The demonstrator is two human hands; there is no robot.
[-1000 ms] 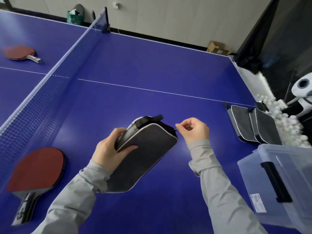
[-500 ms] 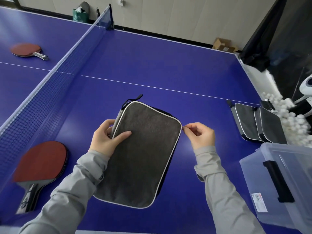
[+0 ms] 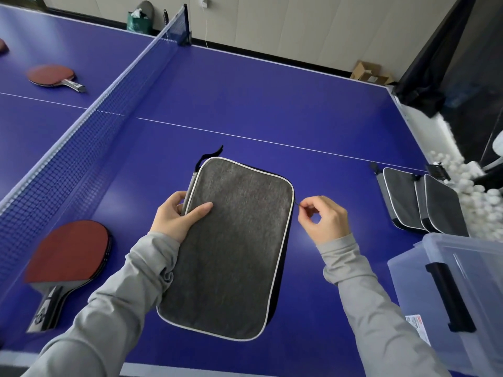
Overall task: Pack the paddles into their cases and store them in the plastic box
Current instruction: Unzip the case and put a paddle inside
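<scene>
A blue ping-pong table (image 3: 258,99) fills most of the frame, crossed by a thin white line and split by a net (image 3: 89,126) running from the lower left up to the top centre. At lower left a red paddle (image 3: 68,257) lies flat by the net, handle toward the bottom edge. Another red paddle (image 3: 53,77) lies beyond the net at upper left. At right, two grey cases (image 3: 422,202) lie overlapping near the table's edge. At lower right a clear plastic box (image 3: 468,281) with a black handle stands on the table corner.
</scene>
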